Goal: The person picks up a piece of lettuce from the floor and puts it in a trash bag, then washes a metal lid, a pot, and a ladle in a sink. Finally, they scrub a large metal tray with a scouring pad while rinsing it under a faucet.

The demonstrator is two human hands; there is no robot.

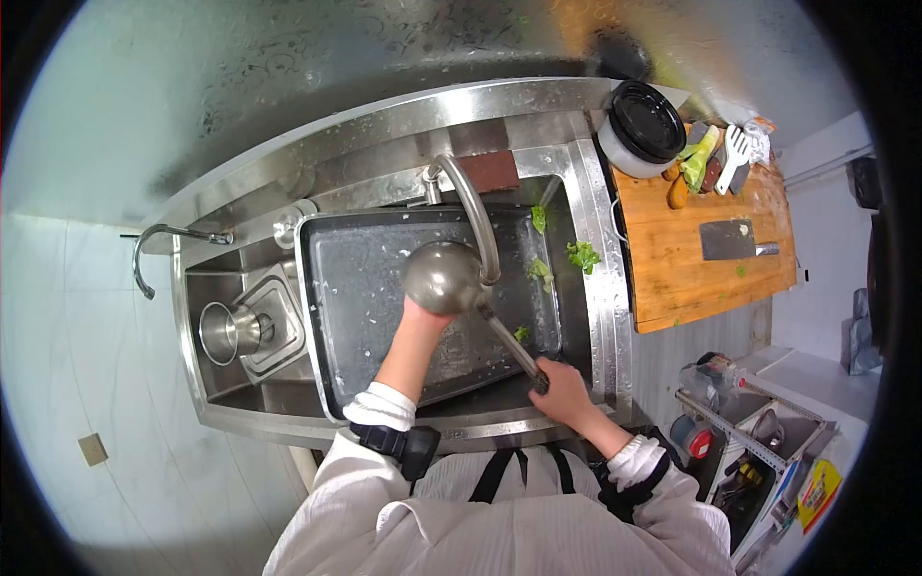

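A large metal ladle (440, 276) is under the curved faucet (471, 206), over a big dark tray (360, 288) set in the sink. Its rounded bowl faces up toward me. My right hand (565, 392) is closed around the end of the ladle's handle, at the sink's front edge. My left hand (425, 319) is against the near side of the bowl, which hides its fingers. White bits and some water show in the tray. Pieces of green leaf (540, 274) lie in and around the tray's right end.
On the left, a smaller basin holds a metal cup (223, 333) and a steel pan (276, 312), with a second faucet (154, 250) above. To the right, a wooden board (672, 250) bears a cleaver (730, 240), peelers and a black-lidded container (648, 125). A shelf (749, 432) stands lower right.
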